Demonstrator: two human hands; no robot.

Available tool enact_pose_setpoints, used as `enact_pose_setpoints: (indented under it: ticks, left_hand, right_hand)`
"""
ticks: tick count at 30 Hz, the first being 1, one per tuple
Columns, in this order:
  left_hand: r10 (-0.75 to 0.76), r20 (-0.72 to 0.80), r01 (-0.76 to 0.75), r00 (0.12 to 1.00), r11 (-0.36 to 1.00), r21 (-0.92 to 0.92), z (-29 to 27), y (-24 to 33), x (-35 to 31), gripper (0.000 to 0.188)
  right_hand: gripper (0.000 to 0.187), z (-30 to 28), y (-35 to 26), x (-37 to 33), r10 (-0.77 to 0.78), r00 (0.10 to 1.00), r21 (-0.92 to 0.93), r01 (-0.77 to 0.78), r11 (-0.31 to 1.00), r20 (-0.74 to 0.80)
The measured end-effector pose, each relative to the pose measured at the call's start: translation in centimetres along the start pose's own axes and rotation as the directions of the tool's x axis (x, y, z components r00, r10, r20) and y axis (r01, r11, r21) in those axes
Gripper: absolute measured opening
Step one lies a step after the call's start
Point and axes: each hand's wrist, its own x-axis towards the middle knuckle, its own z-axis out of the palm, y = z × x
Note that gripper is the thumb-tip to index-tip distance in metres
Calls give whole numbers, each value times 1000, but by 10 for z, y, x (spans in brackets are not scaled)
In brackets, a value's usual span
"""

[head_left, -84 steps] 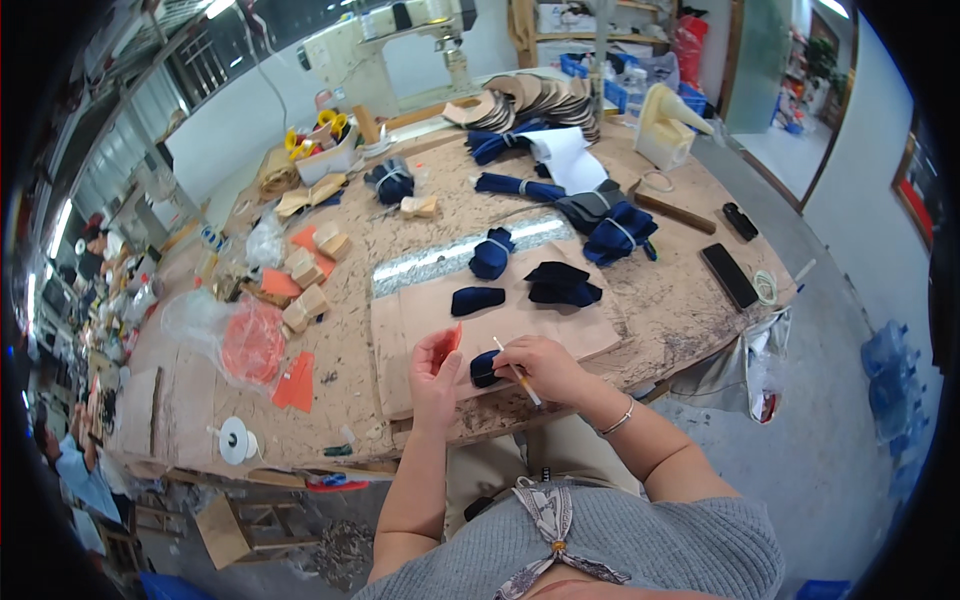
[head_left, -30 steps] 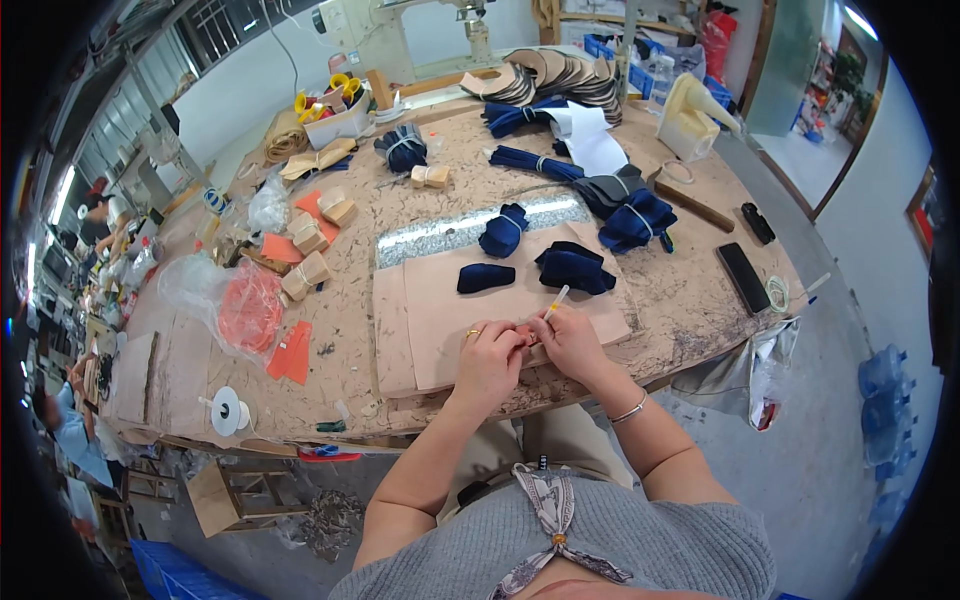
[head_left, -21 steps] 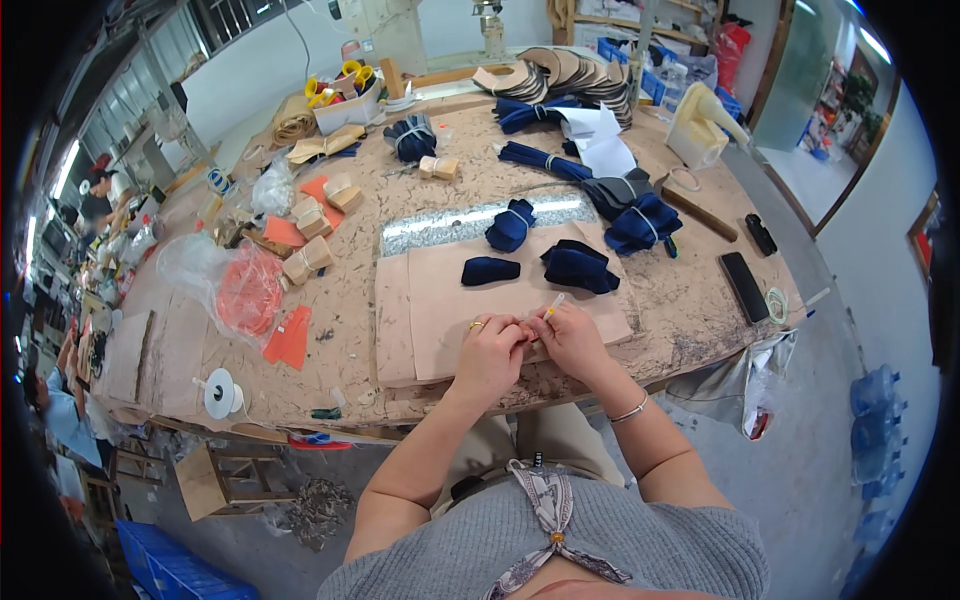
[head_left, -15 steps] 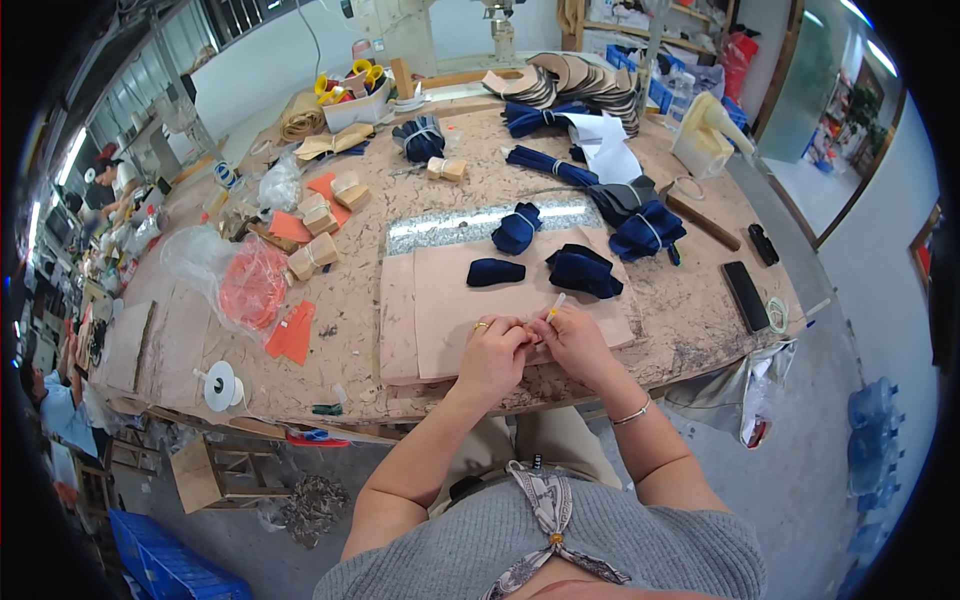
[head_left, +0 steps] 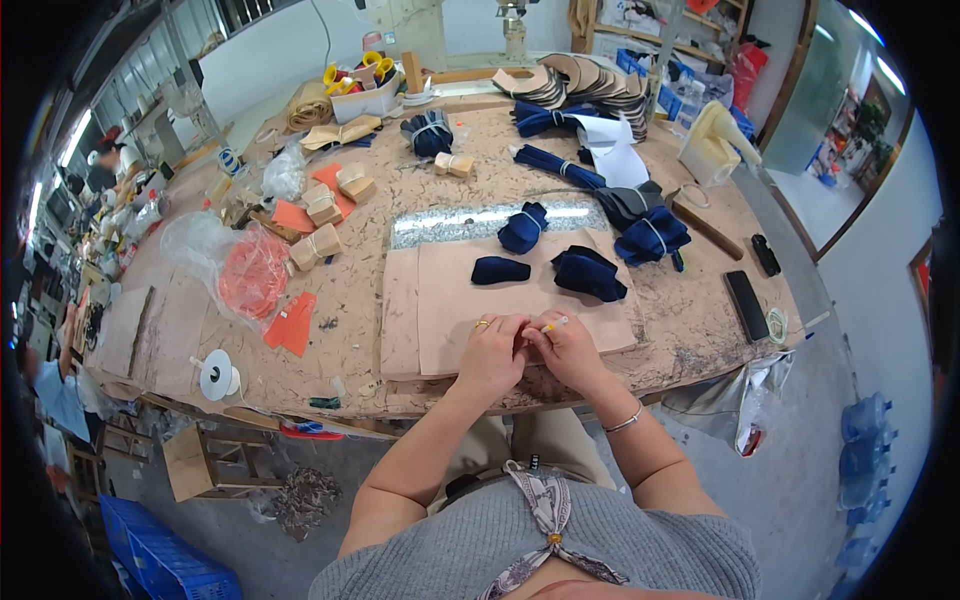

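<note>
My left hand [head_left: 495, 352] and my right hand [head_left: 566, 352] meet over the near edge of the beige sheet [head_left: 450, 330]. A slim white pen-like tool with a yellow part [head_left: 555, 324] sticks out of my right hand, its lower end hidden by the fingers. My left fingers are pinched together against the right ones; whatever is between them cannot be made out. Just beyond lie a single dark blue piece [head_left: 500, 270], a loose stack of dark blue pieces [head_left: 588, 274] and a tied dark blue bundle [head_left: 523, 228].
More tied dark blue bundles [head_left: 652, 235] lie at the right, near a wooden-handled tool [head_left: 710, 226] and a black phone [head_left: 746, 305]. On the left are tan bundles [head_left: 316, 247], orange pieces [head_left: 290, 325] in and beside a plastic bag, and a white spool [head_left: 219, 376].
The pen-like tool has tipped over from a steep slant to a flatter one. My hands stay together, a little lower relative to the blue pieces. The whole view has shifted slightly.
</note>
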Motion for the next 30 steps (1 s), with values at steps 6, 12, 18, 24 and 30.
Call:
enact_pose_setpoints:
  ticks: [6,12,18,24,30]
  left_hand:
    - [17,4,-17,1000,1000,22,3,-2,1,36]
    - [-218,156,266,963,846,-462,-20,-25,2,59]
    - [-319,-166,226,933,879,-420,-59,-64,3,58]
    - [-275,-194,242,942,954,-175,-58,-57,-6,60]
    - [-197,-241,178,950,979,-99,-55,-63,-8,60]
  right_hand:
    - [9,-3,-5,3,131,991,113,-130,985,2]
    - [12,-14,4,7,247,967,105,-240,965,-65]
    - [28,4,4,7,-65,995,-78,71,994,80]
    - [18,6,0,14,101,971,-58,-90,994,217]
    - [17,-13,3,20,105,991,122,-114,986,80]
